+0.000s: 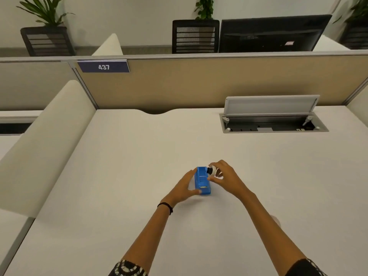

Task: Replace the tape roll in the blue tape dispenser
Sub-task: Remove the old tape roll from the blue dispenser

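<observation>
In the head view, the blue tape dispenser (203, 182) is seen standing on the worktop (129, 156), gripped between thumb and fingers of the left hand (185, 186). A white tape roll (212, 170) with a black core is pinched by the right hand (225, 176), touching the dispenser's far right edge.

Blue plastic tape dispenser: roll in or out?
Out. The right hand holds the white tape roll with black core beside the blue plastic tape dispenser.

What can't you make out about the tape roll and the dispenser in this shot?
Head view only:
- Tape roll: how much tape remains; too small, partly covered by fingers of the right hand.
- Blue tape dispenser: its left side, hidden behind the left hand.
- Its cutter blade: too small.
</observation>
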Tool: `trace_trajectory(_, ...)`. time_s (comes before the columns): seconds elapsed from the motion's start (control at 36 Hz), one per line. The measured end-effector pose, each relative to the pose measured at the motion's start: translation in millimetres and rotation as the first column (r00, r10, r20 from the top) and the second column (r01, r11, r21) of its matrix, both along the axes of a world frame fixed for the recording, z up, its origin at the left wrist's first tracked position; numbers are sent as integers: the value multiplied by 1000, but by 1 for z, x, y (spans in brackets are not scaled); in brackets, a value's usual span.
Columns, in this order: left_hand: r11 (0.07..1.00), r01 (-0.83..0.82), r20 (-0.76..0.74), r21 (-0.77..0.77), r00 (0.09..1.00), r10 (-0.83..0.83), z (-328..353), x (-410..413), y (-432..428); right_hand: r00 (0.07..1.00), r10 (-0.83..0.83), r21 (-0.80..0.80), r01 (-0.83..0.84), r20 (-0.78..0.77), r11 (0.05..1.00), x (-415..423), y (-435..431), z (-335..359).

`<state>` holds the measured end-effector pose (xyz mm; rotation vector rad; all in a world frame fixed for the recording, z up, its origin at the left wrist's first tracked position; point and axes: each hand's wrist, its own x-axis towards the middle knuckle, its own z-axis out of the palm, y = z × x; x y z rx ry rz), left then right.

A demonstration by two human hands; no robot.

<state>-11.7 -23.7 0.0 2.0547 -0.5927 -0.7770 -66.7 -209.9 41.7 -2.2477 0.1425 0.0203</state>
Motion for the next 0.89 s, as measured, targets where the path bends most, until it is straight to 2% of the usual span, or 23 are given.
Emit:
trace_trajectory(0.06, 986, -141, -8, -88, 990, 141, 11, -12, 1, 1000, -19, 59, 18, 9, 998, -11, 3, 4)
trace_trajectory(0.14, 934, -285, -135, -215, 956, 261, 30, -35, 3, 1000, -19, 150, 21, -13, 988, -29, 9, 11)
trace_trajectory(0.28, 898, -305, -241, -318, 942, 234, 53, -72, 2, 998, 49, 247, -41, -29, 968, -60, 23, 28)
trace_trajectory(0.42, 868, -319, -229, -380, 942, 245, 61, -100, 4, 997, 60, 292, -44, -45, 955, -84, 34, 33)
trace_trajectory(0.58, 834, -387, -172, -393, 922, 347, 59, -123, 8, 995, 40, 326, -7, -94, 945, -107, 45, 34)
trace_trajectory(0.72, 789, -453, -157, -414, 890, 429, 60, -139, 9, 995, -63, 374, 89, -81, 923, -121, 55, 35)
trace_trajectory(0.89, 709, -551, -212, -440, 831, 515, 59, -155, 1, 977, -206, 396, 210, -52, 894, -134, 65, 31)
